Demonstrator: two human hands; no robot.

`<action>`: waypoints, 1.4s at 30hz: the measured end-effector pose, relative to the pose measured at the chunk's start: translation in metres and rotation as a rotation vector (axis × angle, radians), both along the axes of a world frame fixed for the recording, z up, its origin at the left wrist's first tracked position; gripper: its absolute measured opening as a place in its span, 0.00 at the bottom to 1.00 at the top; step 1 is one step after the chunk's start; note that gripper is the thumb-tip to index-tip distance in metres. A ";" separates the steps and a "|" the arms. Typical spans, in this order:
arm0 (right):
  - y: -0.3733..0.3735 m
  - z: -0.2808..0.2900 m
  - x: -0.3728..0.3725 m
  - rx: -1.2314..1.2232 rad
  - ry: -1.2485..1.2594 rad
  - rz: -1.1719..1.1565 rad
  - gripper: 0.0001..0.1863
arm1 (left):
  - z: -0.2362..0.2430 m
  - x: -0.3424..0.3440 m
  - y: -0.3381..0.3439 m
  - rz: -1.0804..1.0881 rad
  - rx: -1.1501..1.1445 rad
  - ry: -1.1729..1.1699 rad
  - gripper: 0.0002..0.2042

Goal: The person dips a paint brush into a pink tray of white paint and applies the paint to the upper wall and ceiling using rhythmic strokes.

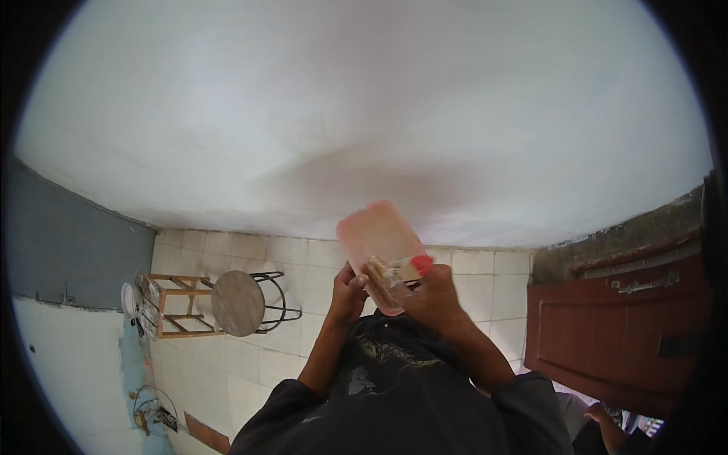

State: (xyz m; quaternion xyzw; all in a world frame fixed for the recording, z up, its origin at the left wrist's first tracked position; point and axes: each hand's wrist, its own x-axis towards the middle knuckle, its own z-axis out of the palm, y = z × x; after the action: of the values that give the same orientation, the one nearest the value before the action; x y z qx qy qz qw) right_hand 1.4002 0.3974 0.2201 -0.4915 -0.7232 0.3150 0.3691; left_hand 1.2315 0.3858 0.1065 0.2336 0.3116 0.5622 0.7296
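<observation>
My left hand (348,296) grips the near left side of a translucent pink plastic tub (383,232), its thumb up by the rim. The tub is held in front of my chest, close to the white wall. Brownish-white paste or residue (376,274) shows at its near end. My right hand (436,297) is closed over the tub's near right side, on a hand tool with a red end (421,265) and a pale part beside it. Motion blurs this tool, and my fingers hide part of it, so its exact kind does not show.
A white wall (364,98) rises ahead. On the tiled floor (284,356) at left stand a round-topped stool (238,303) and a wooden stool frame (182,305). To the right is a red-brown door (607,341). Another person's arm (604,428) shows at lower right.
</observation>
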 end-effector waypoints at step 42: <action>0.055 0.098 0.224 0.853 -0.067 -0.380 0.14 | -0.014 0.069 -0.045 0.110 -0.009 0.026 0.36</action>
State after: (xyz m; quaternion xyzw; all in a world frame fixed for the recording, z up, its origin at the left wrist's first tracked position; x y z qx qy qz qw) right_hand 1.6246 0.4520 0.3178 -0.4294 -0.6970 -0.0998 0.5656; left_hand 1.3005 0.3408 0.0927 0.2201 0.3360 0.5970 0.6944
